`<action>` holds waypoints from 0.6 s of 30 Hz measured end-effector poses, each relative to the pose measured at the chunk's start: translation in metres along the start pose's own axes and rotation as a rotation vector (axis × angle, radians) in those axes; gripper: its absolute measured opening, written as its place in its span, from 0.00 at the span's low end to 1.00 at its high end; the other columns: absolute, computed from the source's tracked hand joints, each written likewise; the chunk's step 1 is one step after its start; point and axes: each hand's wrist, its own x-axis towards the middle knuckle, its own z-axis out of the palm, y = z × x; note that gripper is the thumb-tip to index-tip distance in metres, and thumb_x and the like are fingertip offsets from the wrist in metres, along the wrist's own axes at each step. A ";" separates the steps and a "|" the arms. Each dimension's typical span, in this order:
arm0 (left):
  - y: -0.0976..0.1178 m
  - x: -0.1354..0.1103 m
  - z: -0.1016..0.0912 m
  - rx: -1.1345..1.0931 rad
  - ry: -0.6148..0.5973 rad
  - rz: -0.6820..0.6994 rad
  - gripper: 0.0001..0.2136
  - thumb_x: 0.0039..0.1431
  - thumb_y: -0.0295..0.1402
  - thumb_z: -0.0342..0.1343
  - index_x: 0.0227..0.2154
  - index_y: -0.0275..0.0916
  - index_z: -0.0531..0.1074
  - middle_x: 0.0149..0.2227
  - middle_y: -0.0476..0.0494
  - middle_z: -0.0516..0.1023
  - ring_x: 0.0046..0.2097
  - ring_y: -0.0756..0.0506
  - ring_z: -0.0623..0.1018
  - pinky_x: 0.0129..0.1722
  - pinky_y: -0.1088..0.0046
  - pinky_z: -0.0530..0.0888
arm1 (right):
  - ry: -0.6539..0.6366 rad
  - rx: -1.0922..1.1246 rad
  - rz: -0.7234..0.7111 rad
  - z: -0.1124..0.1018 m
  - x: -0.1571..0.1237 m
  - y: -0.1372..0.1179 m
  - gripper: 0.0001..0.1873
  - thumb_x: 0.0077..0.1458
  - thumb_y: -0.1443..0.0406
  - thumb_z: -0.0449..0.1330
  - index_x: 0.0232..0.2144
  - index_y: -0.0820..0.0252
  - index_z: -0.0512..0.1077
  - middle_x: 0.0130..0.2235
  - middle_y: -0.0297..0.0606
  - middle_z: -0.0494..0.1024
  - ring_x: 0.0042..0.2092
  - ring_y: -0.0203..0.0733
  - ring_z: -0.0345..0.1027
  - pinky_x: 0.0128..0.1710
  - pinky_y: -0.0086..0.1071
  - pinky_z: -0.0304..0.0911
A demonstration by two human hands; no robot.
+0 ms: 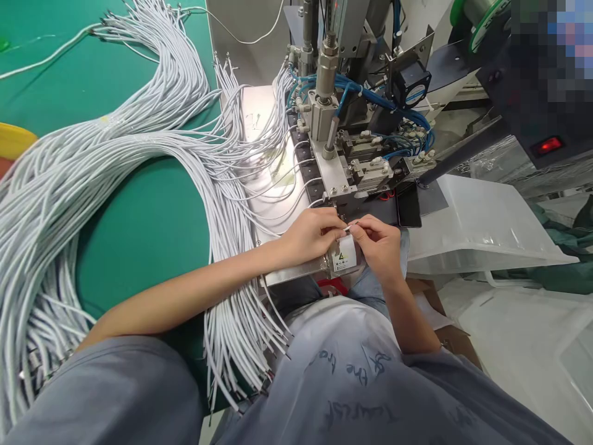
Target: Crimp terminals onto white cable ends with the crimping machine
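At the near end of the machine's fixture, my left hand (315, 233) pinches a short stretch of white cable (348, 228). Facing it from the right, my right hand (378, 242) has its thumb and fingers closed on the same cable's end. The fingertips are almost touching, and the tip between them is too small to make out. Just below them is a block with a white label (344, 254). Beyond my hands rises a bench machine (327, 123) with air cylinders and blue tubes. Several white cables lie with their ends along its dark fixture edge (311, 167).
Thick bundles of white cables (139, 139) cover much of the green mat (139, 228) on the left, and some hang off near my lap. A white plastic bin (491, 222) stands at right. A wire spool (479, 18) and a dark box with a red switch (549, 146) are upper right.
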 end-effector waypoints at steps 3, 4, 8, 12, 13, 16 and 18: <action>-0.002 -0.001 0.000 0.092 0.012 0.035 0.08 0.56 0.25 0.51 0.29 0.34 0.75 0.24 0.49 0.69 0.28 0.53 0.69 0.28 0.79 0.66 | -0.018 -0.146 -0.026 -0.003 0.002 -0.004 0.08 0.50 0.63 0.59 0.23 0.60 0.73 0.23 0.31 0.66 0.24 0.31 0.57 0.23 0.28 0.53; -0.002 -0.001 0.000 0.112 0.016 0.029 0.07 0.55 0.25 0.51 0.28 0.34 0.75 0.24 0.49 0.68 0.27 0.53 0.69 0.27 0.79 0.66 | -0.019 -0.168 -0.023 -0.003 0.002 -0.004 0.09 0.50 0.63 0.59 0.22 0.60 0.72 0.21 0.29 0.62 0.23 0.30 0.53 0.22 0.28 0.52; 0.002 -0.002 0.000 0.108 0.030 -0.031 0.06 0.52 0.23 0.52 0.24 0.35 0.72 0.23 0.52 0.67 0.25 0.54 0.67 0.25 0.80 0.64 | 0.070 -0.155 -0.032 0.009 -0.003 -0.001 0.12 0.51 0.63 0.57 0.19 0.60 0.67 0.18 0.27 0.52 0.21 0.30 0.47 0.22 0.28 0.50; 0.004 -0.002 0.000 0.030 0.046 -0.030 0.07 0.52 0.25 0.54 0.20 0.34 0.68 0.21 0.53 0.66 0.24 0.55 0.66 0.24 0.81 0.64 | 0.224 -0.125 -0.077 0.023 -0.011 0.002 0.12 0.53 0.62 0.56 0.20 0.59 0.67 0.20 0.28 0.53 0.22 0.32 0.48 0.22 0.29 0.49; 0.003 -0.003 0.001 0.038 0.054 -0.001 0.08 0.53 0.26 0.54 0.19 0.34 0.67 0.21 0.53 0.66 0.23 0.55 0.66 0.24 0.81 0.64 | 0.248 -0.144 -0.101 0.025 -0.013 0.001 0.12 0.53 0.62 0.56 0.20 0.59 0.68 0.20 0.28 0.53 0.22 0.32 0.48 0.22 0.29 0.48; 0.000 -0.004 0.001 0.261 0.064 0.150 0.10 0.57 0.26 0.49 0.22 0.34 0.69 0.22 0.50 0.66 0.24 0.54 0.65 0.23 0.80 0.63 | 0.250 -0.295 -0.219 0.021 -0.011 -0.001 0.12 0.54 0.64 0.55 0.20 0.59 0.68 0.19 0.28 0.53 0.22 0.32 0.48 0.22 0.30 0.48; -0.003 -0.006 0.000 0.503 0.037 0.244 0.12 0.59 0.24 0.44 0.24 0.34 0.70 0.23 0.48 0.67 0.24 0.53 0.65 0.23 0.78 0.63 | 0.172 -0.395 -0.264 0.013 -0.006 -0.003 0.13 0.53 0.66 0.55 0.18 0.59 0.66 0.18 0.27 0.52 0.22 0.32 0.47 0.23 0.30 0.47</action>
